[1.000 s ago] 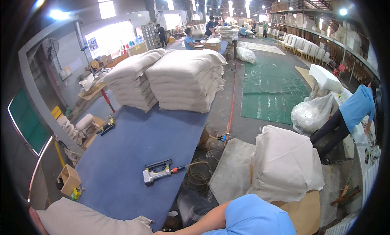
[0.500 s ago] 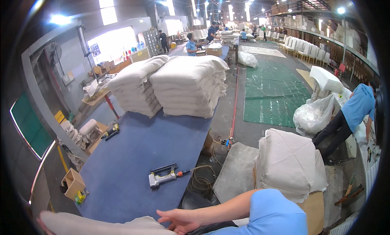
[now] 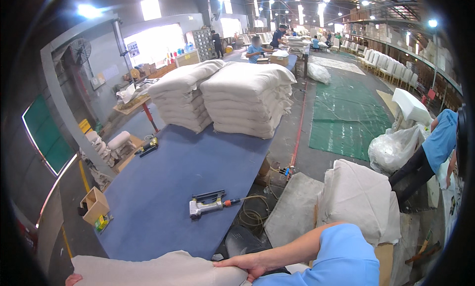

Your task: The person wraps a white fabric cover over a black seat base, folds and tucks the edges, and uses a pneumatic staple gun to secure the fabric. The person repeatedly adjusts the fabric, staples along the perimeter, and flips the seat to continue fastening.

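A beige fabric-covered pad lies across the lower edge of the view, over the near end of the blue table. My left hand shows only its fingers, curled round the pad's left end. At the opposite end my right hand is closed on the pad's edge, thumb along the top. Beyond the pad, a pneumatic staple gun rests on the table with its hose attached. Two stacks of similar beige pads stand at the table's far end.
A second staple gun lies at the table's left edge, near a small wooden box. Right of the table stands a beige fabric-covered pile. A person in a blue shirt bends at the far right, beside bagged white material.
My right hand has gone from loosely open over the pad to gripping its edge. The left fingers now show at the pad's end. The whole view has shifted slightly.
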Action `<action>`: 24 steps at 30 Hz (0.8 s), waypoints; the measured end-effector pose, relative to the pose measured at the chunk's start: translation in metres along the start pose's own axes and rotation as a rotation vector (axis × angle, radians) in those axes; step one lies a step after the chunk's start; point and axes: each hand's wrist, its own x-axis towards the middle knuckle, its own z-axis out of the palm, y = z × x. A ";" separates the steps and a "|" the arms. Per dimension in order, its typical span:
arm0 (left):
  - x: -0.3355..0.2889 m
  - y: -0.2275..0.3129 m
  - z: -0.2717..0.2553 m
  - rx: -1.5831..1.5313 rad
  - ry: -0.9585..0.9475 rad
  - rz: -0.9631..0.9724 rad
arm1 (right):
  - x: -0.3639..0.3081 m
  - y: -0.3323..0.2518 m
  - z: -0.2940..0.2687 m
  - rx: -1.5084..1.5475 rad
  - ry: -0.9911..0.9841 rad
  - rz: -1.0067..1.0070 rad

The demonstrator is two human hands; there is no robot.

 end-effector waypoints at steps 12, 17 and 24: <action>0.073 0.039 0.130 -0.926 -0.624 0.680 | -0.031 0.012 -0.067 0.328 -0.219 -0.857; 0.039 0.042 0.207 -1.114 -0.759 0.442 | -0.064 0.029 -0.101 0.340 0.068 -1.296; 0.055 0.074 0.285 -1.092 -0.680 0.213 | -0.141 -0.049 -0.109 0.179 0.147 -1.872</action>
